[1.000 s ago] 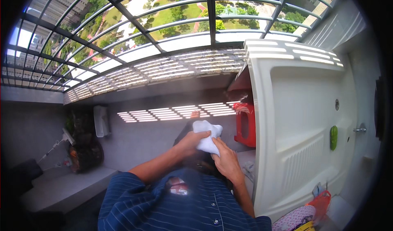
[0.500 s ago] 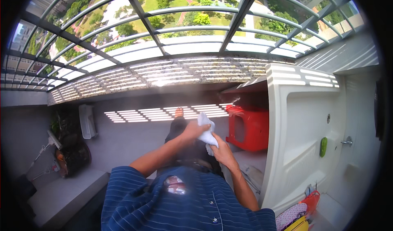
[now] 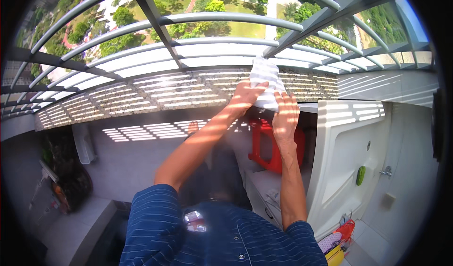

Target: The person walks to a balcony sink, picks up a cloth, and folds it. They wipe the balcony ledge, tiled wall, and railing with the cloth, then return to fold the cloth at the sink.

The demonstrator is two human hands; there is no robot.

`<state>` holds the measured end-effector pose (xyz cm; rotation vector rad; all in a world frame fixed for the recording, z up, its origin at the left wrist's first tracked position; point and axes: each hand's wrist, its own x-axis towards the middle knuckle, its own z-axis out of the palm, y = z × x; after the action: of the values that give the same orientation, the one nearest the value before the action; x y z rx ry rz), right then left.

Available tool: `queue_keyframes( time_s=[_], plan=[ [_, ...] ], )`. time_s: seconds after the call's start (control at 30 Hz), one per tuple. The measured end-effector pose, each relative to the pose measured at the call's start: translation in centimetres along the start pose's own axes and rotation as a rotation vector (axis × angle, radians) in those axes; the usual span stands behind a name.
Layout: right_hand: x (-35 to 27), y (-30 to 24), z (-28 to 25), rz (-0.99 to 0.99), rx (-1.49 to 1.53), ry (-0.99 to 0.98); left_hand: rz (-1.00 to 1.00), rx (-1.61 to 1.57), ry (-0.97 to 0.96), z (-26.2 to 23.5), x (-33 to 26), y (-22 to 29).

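A white cloth (image 3: 265,79), striped by bars of sunlight, is stretched over the speckled stone window ledge (image 3: 188,89). My left hand (image 3: 247,95) grips its left side, thumb on top and the other fingers partly hidden. Against the cloth's lower right edge lies my right hand (image 3: 285,117), its fingers stretched out and pointing toward the window bars. Both forearms reach forward from my blue striped shirt (image 3: 212,237).
Metal window bars (image 3: 226,18) rise behind the ledge. Below it, a red plastic stool (image 3: 257,145) stands beside a white sink (image 3: 349,148). A green gourd-like vegetable (image 3: 361,175) lies in the sink. At left is a white trough (image 3: 85,145).
Both hands have moved forward and up from in front of my body to the ledge, bringing the cloth. The bunched cloth is now spread out more, and my right fingers have straightened.
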<state>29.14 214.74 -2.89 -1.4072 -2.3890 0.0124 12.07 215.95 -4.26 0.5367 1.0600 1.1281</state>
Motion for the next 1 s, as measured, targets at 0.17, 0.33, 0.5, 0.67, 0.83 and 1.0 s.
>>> queue_keyframes(
  time_s=[0.17,0.33,0.5,0.67,0.83,1.0],
  plan=[
    [-0.6,2.5,12.6,-0.058,-0.055,-0.013,-0.035,0.088,0.201,-7.7,7.2,-11.2],
    [-3.2,2.3,16.9,0.166,0.042,-0.198,0.010,0.630,0.496,-8.8,6.6,-14.7],
    [-2.9,3.0,16.0,0.154,0.149,-0.199,-0.061,0.419,0.460,-7.5,6.7,-13.0],
    [-2.7,1.8,16.0,0.165,0.155,-0.261,-0.095,0.783,0.531,-8.5,6.5,-13.4],
    [-2.4,1.0,16.4,0.092,0.149,-0.265,-0.012,0.651,0.561,-9.2,3.9,-12.7],
    [-3.0,-3.4,16.8,0.064,0.158,-0.220,-0.033,0.605,0.508,-12.6,0.7,-11.9]
  ],
)
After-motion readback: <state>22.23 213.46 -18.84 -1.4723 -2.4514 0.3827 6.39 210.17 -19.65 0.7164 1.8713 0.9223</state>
